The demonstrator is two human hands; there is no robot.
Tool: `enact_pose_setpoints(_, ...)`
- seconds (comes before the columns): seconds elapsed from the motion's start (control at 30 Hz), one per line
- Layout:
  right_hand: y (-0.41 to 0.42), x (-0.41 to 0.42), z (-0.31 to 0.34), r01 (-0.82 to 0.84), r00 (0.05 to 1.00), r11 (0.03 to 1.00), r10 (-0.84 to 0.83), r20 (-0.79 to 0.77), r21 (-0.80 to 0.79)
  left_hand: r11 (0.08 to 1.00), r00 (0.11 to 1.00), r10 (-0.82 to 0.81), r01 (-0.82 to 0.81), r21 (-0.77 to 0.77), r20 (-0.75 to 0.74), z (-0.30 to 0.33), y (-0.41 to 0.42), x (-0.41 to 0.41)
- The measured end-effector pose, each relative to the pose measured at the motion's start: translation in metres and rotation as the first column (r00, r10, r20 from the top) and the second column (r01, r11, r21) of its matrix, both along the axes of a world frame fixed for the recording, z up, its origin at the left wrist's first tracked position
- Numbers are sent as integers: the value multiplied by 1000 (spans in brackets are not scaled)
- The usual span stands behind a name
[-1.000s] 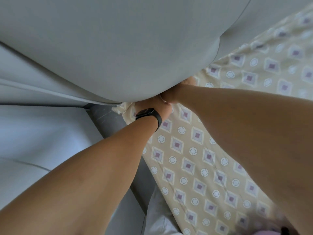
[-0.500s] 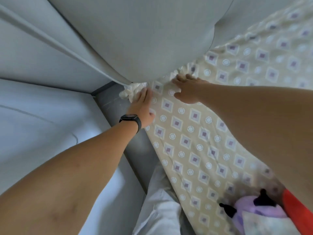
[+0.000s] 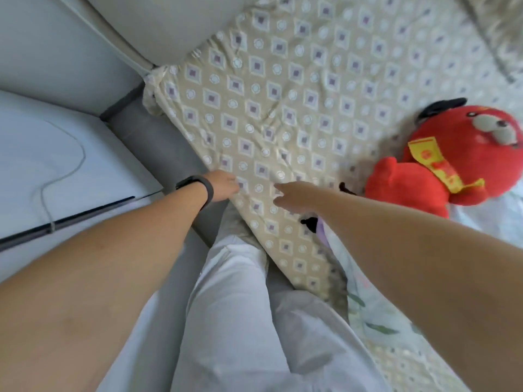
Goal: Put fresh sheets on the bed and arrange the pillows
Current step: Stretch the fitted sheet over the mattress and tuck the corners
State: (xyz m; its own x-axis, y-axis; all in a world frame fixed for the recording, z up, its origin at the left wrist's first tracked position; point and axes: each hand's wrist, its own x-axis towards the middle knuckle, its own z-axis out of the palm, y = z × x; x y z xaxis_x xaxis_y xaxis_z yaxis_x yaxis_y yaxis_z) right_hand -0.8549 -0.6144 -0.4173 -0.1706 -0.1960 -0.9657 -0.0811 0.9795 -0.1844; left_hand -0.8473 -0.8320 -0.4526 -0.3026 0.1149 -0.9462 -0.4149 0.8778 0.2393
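Note:
A beige sheet (image 3: pixel 283 108) printed with purple diamonds and white rings covers the mattress, and its corner (image 3: pixel 154 86) sits bunched against the grey padded headboard (image 3: pixel 169 21). My left hand (image 3: pixel 225 183), with a black band on the wrist, grips the sheet's side edge, fingers curled over it. My right hand (image 3: pixel 294 193) lies just to the right of it on top of the sheet with the fingers stretched out. Creases run across the fabric above both hands.
A red plush toy (image 3: pixel 464 157) lies on the bed at the right; a purple one (image 3: pixel 321 229) peeks out beneath my right arm. A floral quilt (image 3: pixel 379 321) covers the near bed. The grey bed frame (image 3: pixel 158 142) and a white bedside top (image 3: pixel 56 165) with a cable are left.
Both hands have left the sheet corner at the headboard and moved down along the mattress's side edge. The view has pulled back, so the bed and the red toy now show.

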Motion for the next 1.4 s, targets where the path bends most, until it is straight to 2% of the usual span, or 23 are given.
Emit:
enact_pose_setpoints(0.1, 45, 25, 50, 180, 982, 983, -179, -59, 14, 1000, 997, 12, -11, 18, -80, 56, 33, 8)
enact_pose_setpoints(0.2, 100, 46, 95, 420, 897, 907, -419, -142, -27, 994, 989, 90, -82, 74, -118, 106, 82, 20)
enact_pose_setpoints(0.3, 162, 82, 125, 680, 666, 719, -687, -289, -144, 990, 990, 81, -67, 126, -112, 149, 135, 36)
enact_pose_setpoints(0.37, 205, 113, 133, 791, 510, 592, -777, -368, -154, 988, 992, 22, -2, 153, -126, 173, 169, 49)
enact_pose_setpoints(0.47, 258, 158, 134, 901, 354, 418, -864, -359, -116, 981, 984, -66, 94, 167, -166, 201, 220, 68)
enact_pose_setpoints(0.53, 286, 189, 139, 956, 205, 261, -921, -331, -135, 974, 976, -110, 143, 175, -188, 213, 258, 81)
enact_pose_setpoints(0.6, 304, 215, 140, 969, 106, 178, -928, -356, -174, 963, 962, -163, 204, 178, -217, 221, 290, 93)
enact_pose_setpoints(0.77, 334, 294, 136, 979, -60, 3, -953, -298, -205, 884, 881, -403, 444, 143, -247, 238, 358, 138)
enact_pose_setpoints(0.87, 346, 343, 134, 970, -208, -171, -952, -227, -173, 777, 775, -585, 620, 107, -240, 246, 383, 165)
enact_pose_setpoints(1.03, 346, 402, 121, 867, -497, -478, -843, -206, -140, 669, 673, -712, 737, 95, -202, 242, 396, 189)
enact_pose_setpoints(1.2, 352, 417, 95, 765, -640, -631, -724, -258, -127, 688, 690, -702, 721, 81, -176, 231, 385, 190)
enact_pose_setpoints(1.37, 350, 391, 79, 707, -705, -700, -708, -36, -96, 784, 773, -608, 620, 16, -184, 224, 375, 172)
enact_pose_setpoints(1.4, 350, 385, 76, 730, -683, -678, -728, -65, -85, 797, 783, -591, 604, 8, -193, 224, 376, 169)
